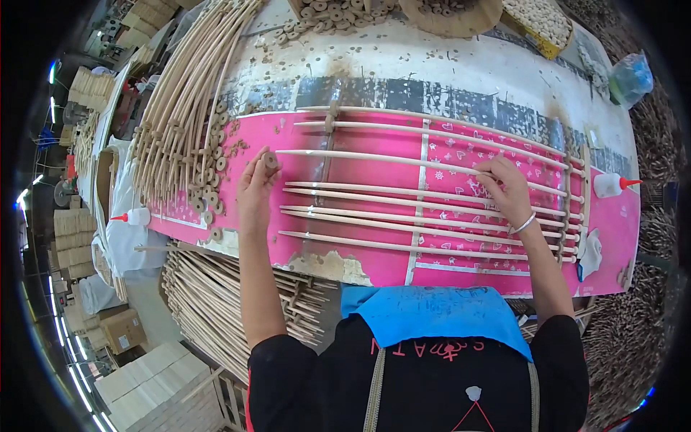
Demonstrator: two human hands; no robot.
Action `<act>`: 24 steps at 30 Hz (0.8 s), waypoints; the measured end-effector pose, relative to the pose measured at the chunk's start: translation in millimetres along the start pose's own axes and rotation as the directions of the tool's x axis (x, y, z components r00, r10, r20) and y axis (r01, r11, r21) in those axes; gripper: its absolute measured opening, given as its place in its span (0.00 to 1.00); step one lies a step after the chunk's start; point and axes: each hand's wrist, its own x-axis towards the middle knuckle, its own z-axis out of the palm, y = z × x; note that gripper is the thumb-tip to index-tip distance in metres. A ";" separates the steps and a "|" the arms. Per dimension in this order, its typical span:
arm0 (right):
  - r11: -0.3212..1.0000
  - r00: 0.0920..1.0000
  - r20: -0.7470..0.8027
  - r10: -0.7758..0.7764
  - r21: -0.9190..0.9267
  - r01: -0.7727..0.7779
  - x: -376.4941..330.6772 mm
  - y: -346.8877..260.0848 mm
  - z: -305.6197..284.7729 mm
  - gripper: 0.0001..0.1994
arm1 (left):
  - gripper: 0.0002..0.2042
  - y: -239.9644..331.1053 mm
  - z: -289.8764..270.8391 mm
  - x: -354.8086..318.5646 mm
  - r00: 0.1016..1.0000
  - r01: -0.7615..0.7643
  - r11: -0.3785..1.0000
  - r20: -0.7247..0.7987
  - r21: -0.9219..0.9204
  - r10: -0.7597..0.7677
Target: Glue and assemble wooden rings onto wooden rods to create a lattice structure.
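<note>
Several long pale wooden rods [432,216] lie side by side across a pink sheet [612,237] on the workbench. My left hand [255,189] pinches a small round wooden disc [271,160] at the pointed left end of one rod [374,158]. My right hand [506,189], a bangle on its wrist, grips that same rod further to the right. The rods' right ends pass through a wooden crosspiece [584,194].
A heap of rods with discs threaded on them [180,122] lies at the left, loose discs [216,165] beside it. Glue bottles with red tips stand at the right [612,185] and left [135,216]. Baskets of discs [540,21] sit at the back. More rods [209,302] are stacked below.
</note>
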 end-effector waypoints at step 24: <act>0.998 0.998 0.020 -0.055 -0.022 0.055 -4.0 6.3 -0.2 0.06 | 0.19 -7.0 19.7 5.2 0.999 0.037 0.989 -0.030 -0.141 -0.042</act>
